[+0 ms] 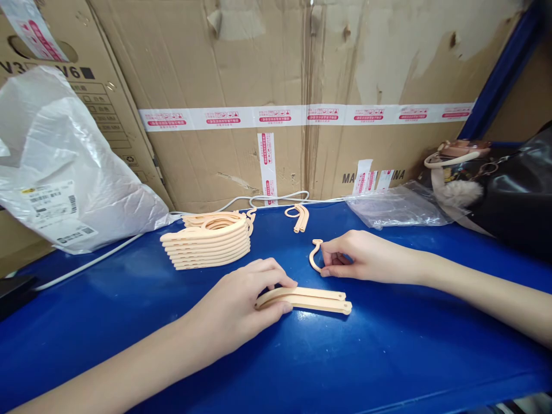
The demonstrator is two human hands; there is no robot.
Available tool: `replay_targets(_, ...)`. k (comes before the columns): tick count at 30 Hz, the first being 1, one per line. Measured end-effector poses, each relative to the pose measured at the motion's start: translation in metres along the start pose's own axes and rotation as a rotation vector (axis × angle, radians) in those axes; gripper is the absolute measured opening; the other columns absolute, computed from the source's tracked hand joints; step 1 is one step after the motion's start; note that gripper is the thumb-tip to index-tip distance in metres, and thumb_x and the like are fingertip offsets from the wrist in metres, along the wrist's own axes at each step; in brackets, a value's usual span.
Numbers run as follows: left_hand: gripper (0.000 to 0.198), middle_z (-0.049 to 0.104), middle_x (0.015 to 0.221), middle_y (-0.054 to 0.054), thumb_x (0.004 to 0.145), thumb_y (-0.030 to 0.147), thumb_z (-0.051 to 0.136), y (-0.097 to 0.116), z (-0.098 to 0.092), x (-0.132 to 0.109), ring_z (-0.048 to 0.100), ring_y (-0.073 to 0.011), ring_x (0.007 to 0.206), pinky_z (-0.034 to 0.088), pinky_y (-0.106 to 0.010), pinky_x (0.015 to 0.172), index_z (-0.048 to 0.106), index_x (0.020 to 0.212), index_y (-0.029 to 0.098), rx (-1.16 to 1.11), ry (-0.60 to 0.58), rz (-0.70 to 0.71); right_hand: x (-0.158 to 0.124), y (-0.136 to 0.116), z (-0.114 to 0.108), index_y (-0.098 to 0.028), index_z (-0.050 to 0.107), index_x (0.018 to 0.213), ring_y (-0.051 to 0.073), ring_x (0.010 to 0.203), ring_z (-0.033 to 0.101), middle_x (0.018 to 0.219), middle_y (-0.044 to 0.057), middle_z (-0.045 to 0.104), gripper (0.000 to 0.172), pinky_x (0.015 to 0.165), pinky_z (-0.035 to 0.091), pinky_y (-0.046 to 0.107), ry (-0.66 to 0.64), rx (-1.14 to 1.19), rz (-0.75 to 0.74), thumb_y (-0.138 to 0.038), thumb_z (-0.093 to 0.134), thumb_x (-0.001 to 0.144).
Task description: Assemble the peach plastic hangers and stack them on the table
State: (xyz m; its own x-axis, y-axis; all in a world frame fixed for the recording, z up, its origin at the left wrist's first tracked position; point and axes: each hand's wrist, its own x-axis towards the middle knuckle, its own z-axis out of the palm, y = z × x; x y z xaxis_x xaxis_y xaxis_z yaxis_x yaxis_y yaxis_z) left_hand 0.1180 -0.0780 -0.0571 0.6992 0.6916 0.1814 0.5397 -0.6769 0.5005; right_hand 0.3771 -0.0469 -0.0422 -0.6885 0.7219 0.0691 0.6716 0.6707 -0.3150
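Between the thumb and fingers of my left hand (250, 296) is a pair of peach plastic hanger arms (314, 299). They lie side by side just above or on the blue table, with their holed ends pointing right. My right hand (357, 257) pinches a small curved hanger hook (311, 259) of the same colour, behind the arms and apart from them. To the left stands a neat stack of folded hangers (211, 253). Farther back lies another set of loose hanger parts (302, 218), with a hook beside its arms.
Large cardboard boxes (233, 69) wall off the back of the blue table (388, 356). At left sits a white plastic parcel bag (86, 167). White cables (90, 264) run along the back and left. A clear plastic bag (397, 207) and a black bag (517, 190) lie at right.
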Motion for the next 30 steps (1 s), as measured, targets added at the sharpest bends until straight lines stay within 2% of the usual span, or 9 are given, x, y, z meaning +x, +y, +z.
replay_targets(3,0.017,0.061,0.095,0.0,0.086,0.019,0.059,-0.001,-0.001,0.002,0.053,-0.0125,0.074,0.04,-0.022,0.06,0.066,0.1,0.024,-0.03,-0.01,-0.014,0.0,-0.003,-0.001,-0.02,0.063,0.082,0.011,0.059,0.054,0.071,-0.002,0.065,0.028,0.057,0.035,0.023,0.021,-0.008,-0.011,-0.044,0.053,0.092)
replay_targets(6,0.016,0.061,0.096,-0.001,0.086,0.021,0.059,-0.003,-0.001,0.003,0.052,-0.0117,0.073,0.038,-0.02,0.056,0.065,0.101,0.023,-0.058,-0.026,-0.01,0.002,-0.006,-0.003,-0.019,0.065,0.08,0.015,0.067,0.057,0.074,0.001,0.066,0.036,0.066,0.037,0.027,0.133,-0.092,-0.029,-0.044,0.044,0.096)
replay_targets(10,0.016,0.061,0.095,0.0,0.087,0.024,0.06,-0.006,-0.002,0.003,0.051,-0.0113,0.07,0.037,-0.02,0.055,0.065,0.102,0.023,-0.068,-0.037,0.002,0.023,0.0,-0.005,-0.018,0.065,0.09,0.019,0.079,0.059,0.086,0.005,0.066,0.026,0.074,0.041,0.03,0.254,-0.243,-0.117,-0.037,0.048,0.095)
replay_targets(12,0.016,0.061,0.095,0.0,0.087,0.025,0.061,-0.007,-0.002,0.003,0.051,-0.0114,0.07,0.037,-0.021,0.056,0.065,0.102,0.024,-0.069,-0.035,0.004,0.044,0.006,-0.005,-0.017,0.064,0.099,0.021,0.09,0.06,0.099,0.008,0.065,0.02,0.081,0.043,0.032,0.205,-0.324,-0.179,-0.03,0.05,0.094)
replay_targets(14,0.016,0.061,0.096,0.0,0.087,0.025,0.061,-0.007,-0.002,0.004,0.052,-0.012,0.072,0.038,-0.021,0.057,0.065,0.102,0.023,-0.069,-0.04,0.001,0.069,0.012,-0.004,-0.015,0.062,0.111,0.024,0.097,0.059,0.106,0.011,0.063,0.025,0.086,0.044,0.036,0.143,-0.403,-0.215,-0.027,0.05,0.094)
replay_targets(20,0.017,0.061,0.097,-0.001,0.087,0.023,0.062,-0.005,-0.004,0.004,0.054,-0.0141,0.081,0.039,-0.021,0.061,0.064,0.103,0.023,-0.063,-0.053,-0.008,0.145,0.018,0.009,-0.012,0.049,0.132,0.027,0.115,0.053,0.128,0.018,0.054,0.038,0.094,0.04,0.042,0.129,-0.393,-0.244,-0.018,0.046,0.095)
replay_targets(22,0.017,0.061,0.098,-0.001,0.087,0.023,0.061,-0.005,-0.004,0.003,0.055,-0.0146,0.082,0.039,-0.021,0.061,0.064,0.104,0.023,-0.062,-0.054,0.0,0.163,0.019,0.013,-0.015,0.048,0.133,0.025,0.12,0.05,0.132,0.015,0.053,0.037,0.096,0.039,0.039,0.109,-0.373,-0.275,-0.02,0.042,0.097)
replay_targets(26,0.017,0.06,0.099,-0.001,0.088,0.022,0.06,-0.006,-0.004,0.002,0.054,-0.0147,0.082,0.039,-0.021,0.061,0.063,0.105,0.023,-0.052,-0.054,0.021,0.179,0.022,0.016,-0.02,0.055,0.126,0.019,0.119,0.052,0.131,0.007,0.057,0.032,0.095,0.039,0.03,0.046,-0.338,-0.323,-0.021,0.037,0.099)
replay_targets(30,0.016,0.059,0.098,-0.001,0.089,0.022,0.06,-0.004,-0.005,0.001,0.053,-0.0142,0.081,0.038,-0.022,0.062,0.063,0.105,0.023,-0.036,-0.063,0.011,0.178,0.025,0.012,-0.017,0.059,0.123,0.02,0.11,0.058,0.123,0.009,0.063,0.033,0.09,0.042,0.03,0.034,-0.335,-0.302,-0.016,0.037,0.098)
